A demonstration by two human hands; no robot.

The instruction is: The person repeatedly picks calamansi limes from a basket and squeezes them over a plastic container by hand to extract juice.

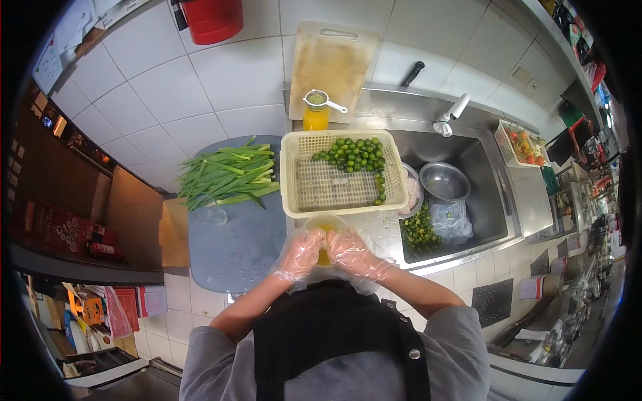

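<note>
Both my hands wear clear plastic gloves and meet over a bowl of yellow juice point(326, 225) at the counter's front edge. My left hand point(301, 252) is closed, its fingertips curled in above the juice. My right hand point(351, 252) is closed too, close beside the left. Whatever the fingers hold, if anything, is hidden. Just behind the bowl stands a cream plastic basket point(289, 175) with small green limes point(358, 155) heaped in its right half. Squeezed lime halves point(418, 234) lie in the sink's near left corner.
Long green leaves point(231, 172) and a clear glass point(211, 212) rest on the grey board point(237, 254). Behind the basket, a strainer point(317, 99) sits on a jar of yellow juice point(315, 120). The sink point(491, 214) holds a metal bowl point(446, 182) and a plastic bag point(451, 222).
</note>
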